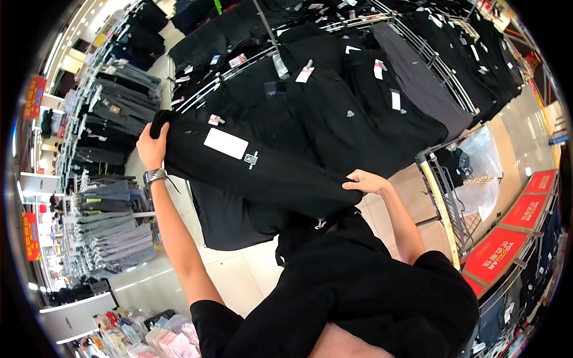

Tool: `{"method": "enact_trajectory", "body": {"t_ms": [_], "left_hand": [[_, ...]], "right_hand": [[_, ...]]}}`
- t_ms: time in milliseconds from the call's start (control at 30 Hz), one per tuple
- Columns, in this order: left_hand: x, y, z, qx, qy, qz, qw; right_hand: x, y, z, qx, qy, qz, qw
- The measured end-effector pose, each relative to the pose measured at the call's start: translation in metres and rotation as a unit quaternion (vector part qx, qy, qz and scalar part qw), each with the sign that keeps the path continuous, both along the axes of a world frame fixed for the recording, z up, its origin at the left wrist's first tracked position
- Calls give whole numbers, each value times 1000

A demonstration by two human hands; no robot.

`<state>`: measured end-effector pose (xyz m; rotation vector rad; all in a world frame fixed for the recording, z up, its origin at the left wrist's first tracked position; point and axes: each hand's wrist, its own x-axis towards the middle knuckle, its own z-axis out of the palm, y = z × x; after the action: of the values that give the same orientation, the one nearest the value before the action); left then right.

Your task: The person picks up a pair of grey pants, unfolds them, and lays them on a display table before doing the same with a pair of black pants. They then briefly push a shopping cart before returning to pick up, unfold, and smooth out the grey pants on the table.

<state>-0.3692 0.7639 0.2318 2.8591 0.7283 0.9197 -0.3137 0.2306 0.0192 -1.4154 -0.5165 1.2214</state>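
Note:
A pair of black trousers [286, 176], folded lengthwise, stretches between my two hands. My left hand [153, 146], with a watch [156, 175] on its wrist, is closed around the upper left end. Fingers and thumb of my right hand [366, 181] pinch the lower right end. A white tag [225, 144] hangs on the trousers beside a small pale logo [250, 159]. Behind and beneath them, more black trousers [334, 113] hang on the rack, several with tags. How far the held pair touches those is hard to tell.
A metal rack rail [433, 68] runs behind the hanging clothes, with dark grey trousers [412, 71] near it. At right stands a cart [444, 200] holding clear plastic. Red signs [495, 253] line the lower right. Grey clothes [113, 221] hang at left.

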Motion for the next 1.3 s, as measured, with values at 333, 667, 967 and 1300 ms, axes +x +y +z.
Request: {"method": "enact_trajectory", "body": {"t_ms": [333, 667, 967, 1300], "left_hand": [[31, 69, -71, -9, 72, 53, 996], [-4, 159, -155, -23, 56, 45, 997], [-11, 151, -164, -64, 72, 7, 995], [-20, 154, -181, -91, 76, -5, 993]], "right_hand": [[10, -33, -34, 6, 68, -34, 997], [-2, -55, 36, -212, -59, -21, 975], [-14, -4, -38, -194, -553, -412, 698], [-134, 40, -103, -226, -406, -314, 828]]}}
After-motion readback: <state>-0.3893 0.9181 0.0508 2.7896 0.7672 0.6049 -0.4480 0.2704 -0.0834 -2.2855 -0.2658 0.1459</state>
